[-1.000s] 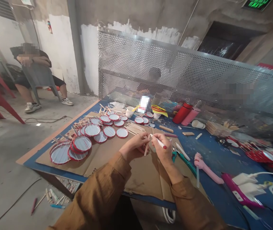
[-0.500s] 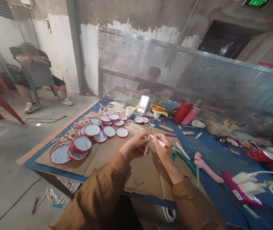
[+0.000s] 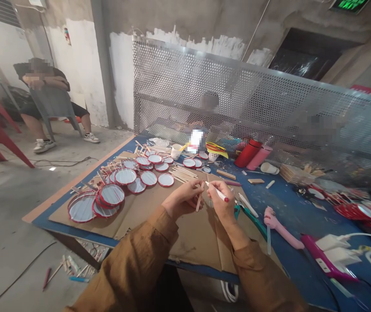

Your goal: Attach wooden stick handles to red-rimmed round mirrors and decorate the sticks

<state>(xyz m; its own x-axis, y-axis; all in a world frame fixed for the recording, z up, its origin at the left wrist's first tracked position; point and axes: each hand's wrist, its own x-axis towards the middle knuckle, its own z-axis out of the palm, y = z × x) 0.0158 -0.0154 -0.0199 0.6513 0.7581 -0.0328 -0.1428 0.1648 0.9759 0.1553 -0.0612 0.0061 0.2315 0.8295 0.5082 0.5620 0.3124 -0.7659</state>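
Between the fingers of my left hand is a thin wooden craft stick, tilted over the cardboard sheet. My right hand grips a white marker with a red end, its tip pointing at the stick's upper part. Whether the tip touches the stick I cannot tell. Left of my hands lie several round, red-rimmed discs, some overlapping and some with sticks on them. A pile of loose craft sticks lies just beyond my left hand.
Right of my hands are teal-handled pliers, a pink glue gun and a purple power strip with plugs. Red and pink bottles stand before a perforated metal screen. A person sits on a chair at left.
The marker tip has drawn slightly away from the stick, to the right. My left hand and the stick stay almost where they were.
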